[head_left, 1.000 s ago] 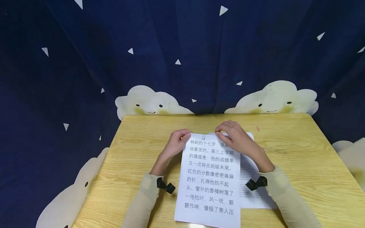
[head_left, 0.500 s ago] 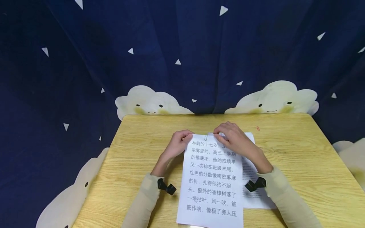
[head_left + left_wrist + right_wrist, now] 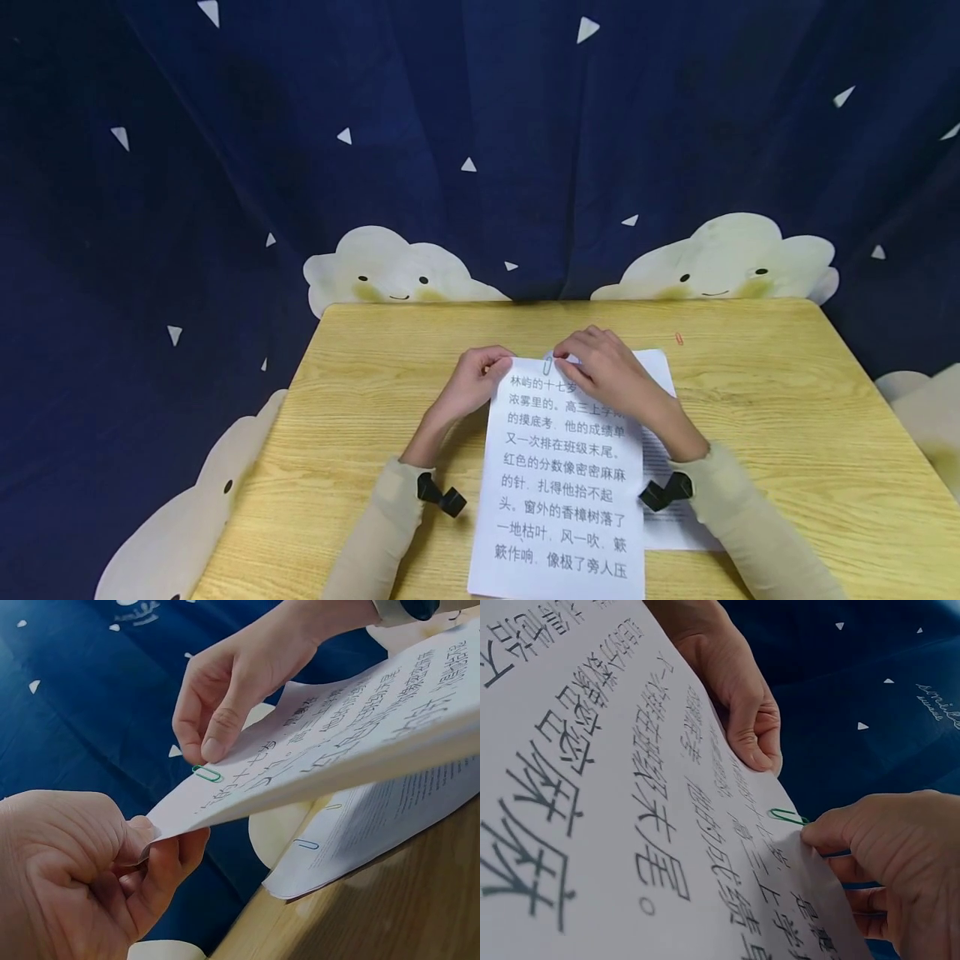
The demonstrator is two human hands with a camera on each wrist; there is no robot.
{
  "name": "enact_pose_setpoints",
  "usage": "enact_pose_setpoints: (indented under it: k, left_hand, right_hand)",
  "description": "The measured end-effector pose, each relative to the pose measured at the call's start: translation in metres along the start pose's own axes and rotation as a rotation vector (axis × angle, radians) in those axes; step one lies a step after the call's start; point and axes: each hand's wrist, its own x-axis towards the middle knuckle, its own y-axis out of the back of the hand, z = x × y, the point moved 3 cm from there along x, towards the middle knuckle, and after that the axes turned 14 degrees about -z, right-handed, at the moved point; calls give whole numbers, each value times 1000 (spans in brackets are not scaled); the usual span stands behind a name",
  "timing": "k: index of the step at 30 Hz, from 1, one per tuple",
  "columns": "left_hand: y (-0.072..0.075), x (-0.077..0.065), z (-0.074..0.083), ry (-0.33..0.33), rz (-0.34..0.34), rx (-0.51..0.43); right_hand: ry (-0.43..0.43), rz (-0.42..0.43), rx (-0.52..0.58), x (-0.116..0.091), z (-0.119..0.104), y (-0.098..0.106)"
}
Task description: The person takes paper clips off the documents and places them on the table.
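Observation:
A printed sheet of paper (image 3: 562, 492) with large Chinese characters is raised at a tilt above the table. My left hand (image 3: 481, 377) pinches its top left corner between thumb and curled fingers. A green paper clip (image 3: 786, 817) sits on the top edge, seen also in the left wrist view as a green loop (image 3: 208, 774). My right hand (image 3: 606, 372) is at that edge, just right of the clip. Its thumb and forefinger pinch the clip's outer end, the thumb tip (image 3: 814, 832) covering part of it. The sheet's upper right text is partly hidden by this hand.
Under the raised sheet, more printed paper (image 3: 660, 364) with small text lies on the wooden table (image 3: 787, 450). A blue paper clip (image 3: 306, 844) and a yellow clip (image 3: 333, 806) are on it. A red paper clip (image 3: 679, 339) lies at the back right. A dark blue curtain (image 3: 480, 100) hangs behind.
The sheet and my left hand have shifted slightly right and toward me. My right hand has slid left along the top edge, from beside the green paper clip up to it.

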Motion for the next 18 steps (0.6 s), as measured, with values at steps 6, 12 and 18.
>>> enact_pose_setpoints:
  k: [6,12,18]
  left_hand:
    - [-2,1,2,-9,-14,12]
    - [-1,0,2,-14,-22,19]
    - [-1,0,2,-15,-27,12]
  right_hand:
    - [14,9,25,0,-2,-2]
    - [40,29,35,1,-2,-4]
    - [37,22,46,2,-2,-5]
